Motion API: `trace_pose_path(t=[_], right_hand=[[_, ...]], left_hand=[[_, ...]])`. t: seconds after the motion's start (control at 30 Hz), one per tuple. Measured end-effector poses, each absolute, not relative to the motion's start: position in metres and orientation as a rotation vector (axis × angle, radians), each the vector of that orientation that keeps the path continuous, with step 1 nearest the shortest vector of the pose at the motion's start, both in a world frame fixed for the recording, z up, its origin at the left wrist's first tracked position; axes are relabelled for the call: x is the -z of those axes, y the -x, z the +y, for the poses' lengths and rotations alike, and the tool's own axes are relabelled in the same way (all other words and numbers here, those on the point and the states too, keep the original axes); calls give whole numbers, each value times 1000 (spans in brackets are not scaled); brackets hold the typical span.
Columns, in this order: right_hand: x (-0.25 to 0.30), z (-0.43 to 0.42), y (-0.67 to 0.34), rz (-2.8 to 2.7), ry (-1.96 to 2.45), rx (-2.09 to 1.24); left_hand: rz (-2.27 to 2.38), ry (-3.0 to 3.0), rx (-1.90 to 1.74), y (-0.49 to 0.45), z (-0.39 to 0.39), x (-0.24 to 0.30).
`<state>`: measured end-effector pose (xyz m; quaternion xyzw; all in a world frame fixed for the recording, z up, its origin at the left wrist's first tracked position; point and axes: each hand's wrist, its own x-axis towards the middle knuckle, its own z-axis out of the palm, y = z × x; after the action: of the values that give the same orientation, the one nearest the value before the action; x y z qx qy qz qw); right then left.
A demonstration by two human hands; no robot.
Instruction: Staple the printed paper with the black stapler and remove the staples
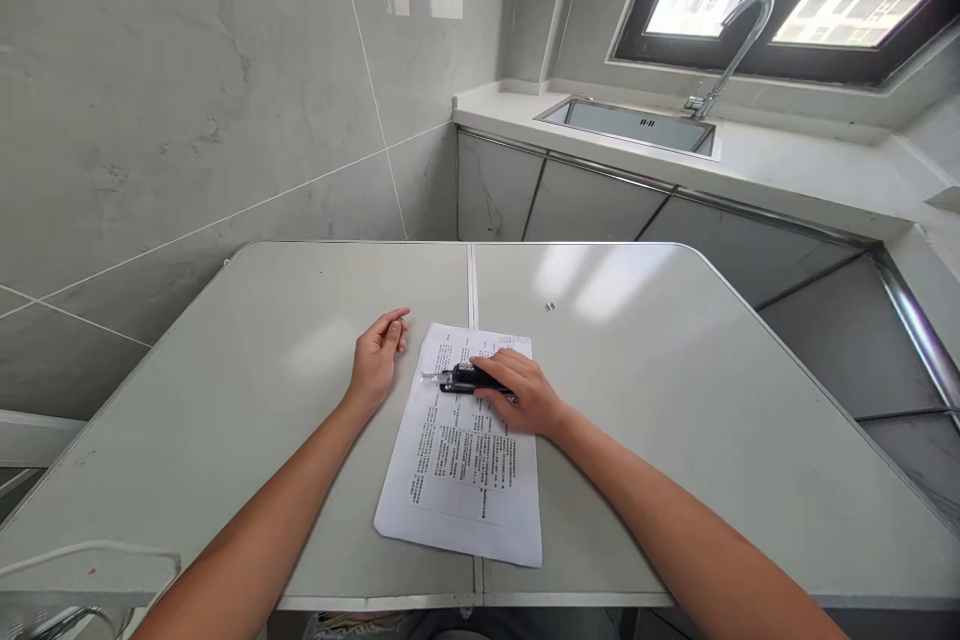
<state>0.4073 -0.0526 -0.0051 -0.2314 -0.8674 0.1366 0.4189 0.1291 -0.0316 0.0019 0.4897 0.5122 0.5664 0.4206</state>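
Note:
My right hand [525,395] is closed around a black stapler [466,377], which it rests on the printed paper sheets [465,510]. A shiny metal part juts from the stapler's left end, over the text. Left of the sheets, my left hand [377,358] lies on the table, its index finger pointing right and its thumb pressed to the curled fingers. Something small and greyish may sit at those fingertips, too small to name. The sheets lie across the table's middle seam, with their lower edge near the front.
Two tiny metallic bits [550,306] lie on the white folding table [660,480], beyond the sheets to the right. Behind stands a counter with a sink [630,123] and a tap [739,50] under a window. A tiled wall [187,90] borders the left.

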Motion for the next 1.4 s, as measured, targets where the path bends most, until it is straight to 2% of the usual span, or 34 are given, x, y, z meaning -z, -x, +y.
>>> trace_pose_path(t=[0.23, 0.43, 0.57, 1.4], right_hand=[[5, -43, -415, -2096, 695, -114], [7, -44, -414, -2147, 693, -98], [9, -43, -415, -2157, 694, -102], [9, -44, -415, -2170, 707, -156]], left_hand=[[1341, -1453, -1394, -138, -42, -7], [1314, -2068, -1229, -148, -51, -14], [1198, -2269, -1150, -153, -51, -14], [1090, -2349, -1045, -149, -47, -5]])
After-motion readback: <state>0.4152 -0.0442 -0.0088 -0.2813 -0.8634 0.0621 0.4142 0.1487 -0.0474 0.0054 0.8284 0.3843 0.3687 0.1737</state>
